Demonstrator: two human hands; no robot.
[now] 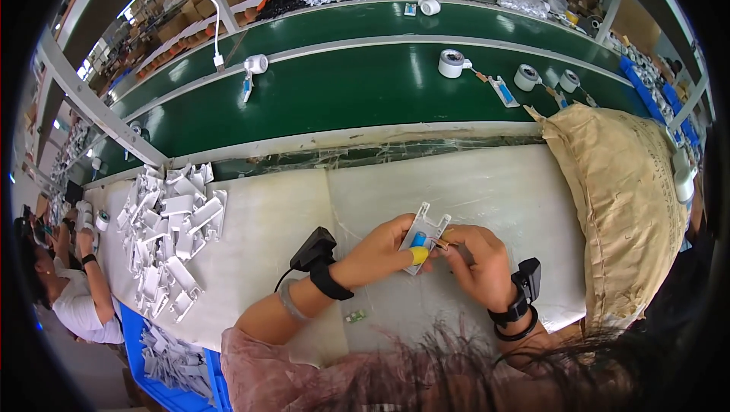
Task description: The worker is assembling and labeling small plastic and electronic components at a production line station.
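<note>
My left hand [384, 248] holds a white plastic housing [426, 231] above the pale work table [266, 237]; its thumb wears a yellow finger cot. A small blue cylindrical part [418, 239] sits inside the housing. My right hand [475, 260] pinches thin wires at the housing's right edge. Both wrists carry black strapped devices. A tiny green circuit board [354, 316] lies on the table below my left forearm.
A heap of white plastic housings [171, 233] lies at the table's left. A blue bin [171, 366] of more parts stands below it. A tan sack [623, 207] rests at right. Green conveyor belts [365, 85] carry tape rolls. Another person [68, 290] works at far left.
</note>
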